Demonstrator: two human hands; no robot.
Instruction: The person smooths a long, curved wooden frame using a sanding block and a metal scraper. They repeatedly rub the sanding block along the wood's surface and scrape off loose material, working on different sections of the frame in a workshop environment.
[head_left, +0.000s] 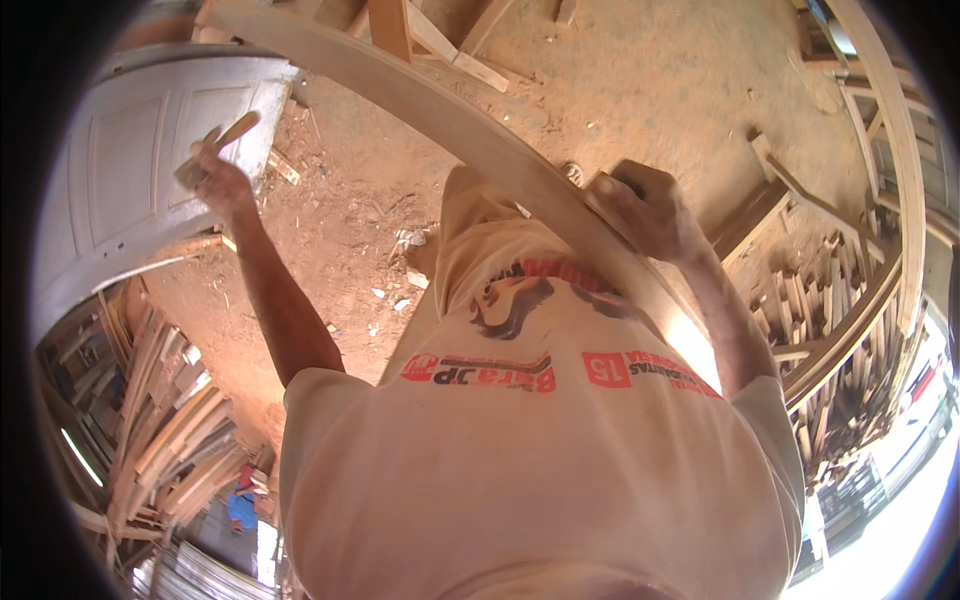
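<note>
My left hand (227, 189) is raised out to the left, closed round a hand tool with a light wooden handle (241, 129) and a flat, greyish part; its exact kind is unclear. Behind it lies a pale panelled door (124, 165). A long wooden board (450, 124) runs slantwise across the view, passing in front of my body and looking bent by the lens. My right hand (646, 210), fingers curled, grips the board's right edge near my waist. Its palm side is hidden, so anything else within it cannot be seen.
Stacked timber (176, 420) lies at lower left, with more wood pieces (814, 300) at right. A wooden frame (847, 330) and beams stand on the right. Wooden legs (390, 30) rise at the top. Scraps (402, 304) litter the earthen floor (337, 195).
</note>
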